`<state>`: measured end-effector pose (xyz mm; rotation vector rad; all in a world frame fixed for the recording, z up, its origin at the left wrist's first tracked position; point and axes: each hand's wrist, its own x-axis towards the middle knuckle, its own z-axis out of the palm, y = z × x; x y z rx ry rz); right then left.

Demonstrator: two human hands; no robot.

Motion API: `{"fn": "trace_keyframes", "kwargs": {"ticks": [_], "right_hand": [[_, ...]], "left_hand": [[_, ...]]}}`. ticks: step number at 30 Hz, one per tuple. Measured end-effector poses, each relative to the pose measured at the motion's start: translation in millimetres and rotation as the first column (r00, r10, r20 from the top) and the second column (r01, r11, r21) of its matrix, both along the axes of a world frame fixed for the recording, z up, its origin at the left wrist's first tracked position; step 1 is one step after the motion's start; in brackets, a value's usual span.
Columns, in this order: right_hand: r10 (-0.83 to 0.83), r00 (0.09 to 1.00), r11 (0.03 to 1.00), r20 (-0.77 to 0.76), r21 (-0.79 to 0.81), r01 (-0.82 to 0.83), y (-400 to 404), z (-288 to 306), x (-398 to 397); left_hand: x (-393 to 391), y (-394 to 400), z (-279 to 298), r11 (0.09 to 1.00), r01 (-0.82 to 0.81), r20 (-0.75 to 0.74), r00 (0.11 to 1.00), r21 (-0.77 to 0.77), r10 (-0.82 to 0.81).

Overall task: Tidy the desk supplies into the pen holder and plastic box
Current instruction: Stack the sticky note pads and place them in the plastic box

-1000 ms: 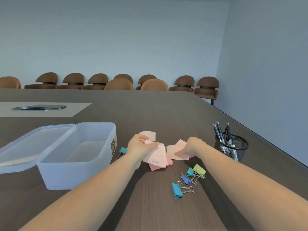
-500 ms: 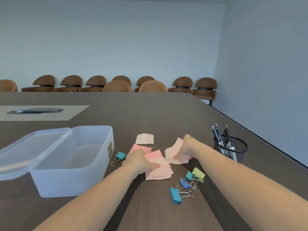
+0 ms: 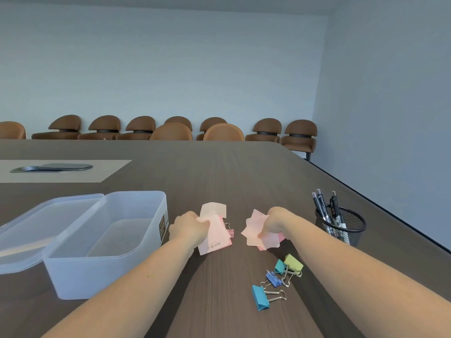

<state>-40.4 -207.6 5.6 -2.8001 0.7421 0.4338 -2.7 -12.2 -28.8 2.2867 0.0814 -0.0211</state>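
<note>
Sticky notes fill both hands, which reach forward side by side over the dark table [image 3: 244, 172]. Left hand [image 3: 189, 229] is closed around a small stack of pink notes [image 3: 216, 236], fingers curled over the top edge, the lowest sheet showing a line of handwriting and touching the tabletop. One paler note [image 3: 214, 209] lies flat just behind that stack, and a pink binder clip [image 3: 230, 231] peeks out at its right side. Right hand [image 3: 274, 223] pinches a fanned bunch of pale pink notes [image 3: 258, 231], thumb on top, the sheets splayed toward the left and resting low against the table.

Left of the hands stands the plastic box [image 3: 97, 272], clear and open, nothing visible inside, its lid [image 3: 41, 225] hinged back and lying to the left. Right of the hands, the black mesh pen holder [image 3: 346, 230] holds several dark pens [image 3: 321, 206] leaning upright. Four loose binder clips lie near the right forearm: a green one [image 3: 294, 262], a teal one [image 3: 279, 266], a small blue one [image 3: 273, 279] and a larger blue one [image 3: 261, 297], all apart from both containers
</note>
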Motion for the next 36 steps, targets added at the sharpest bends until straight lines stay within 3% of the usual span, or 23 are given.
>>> {"fn": "trace_keyframes", "kwargs": {"ticks": [2,6,10,15,18,21,24,29,33,36], "right_hand": [[0.023,0.999,1.000,-0.039,-0.016,-0.023,3,4,-2],[0.064,0.990,0.997,-0.128,-0.037,-0.069,8,13,-5],[0.136,0.985,0.984,-0.103,-0.105,-0.146,10,18,-13],[0.060,0.995,0.997,-0.081,0.059,-0.056,5,10,-5],[-0.058,0.997,0.970,0.057,0.240,0.043,1,5,0],[-0.122,0.982,0.935,0.141,0.349,0.066,1,4,8],[-0.186,0.953,0.891,0.238,0.451,0.061,1,12,17],[-0.232,0.893,0.861,0.386,0.509,0.003,7,32,29],[-0.215,0.893,0.831,0.396,0.554,-0.045,19,37,39],[-0.194,0.906,0.814,0.375,0.577,-0.065,30,33,48]], "left_hand": [[3,-1,-2,0.988,0.023,-0.026,0.999,0.153,-0.019],[6,-3,-4,0.948,0.087,-0.056,0.996,0.307,-0.074],[7,-4,0,0.895,0.131,-0.124,0.989,0.427,-0.086],[11,-5,-3,0.938,0.120,-0.118,0.989,0.325,-0.086],[11,-4,-7,0.948,0.085,-0.055,0.996,0.308,-0.071],[10,-3,-8,0.964,0.029,0.009,0.999,0.264,-0.032],[10,-2,-9,0.990,-0.062,0.081,0.995,0.125,0.052],[21,2,-9,0.995,-0.099,0.025,0.995,-0.022,0.099],[29,4,-8,1.000,-0.031,0.008,0.999,-0.001,0.031],[30,4,-7,0.995,-0.009,-0.009,1.000,0.104,0.010]]}}
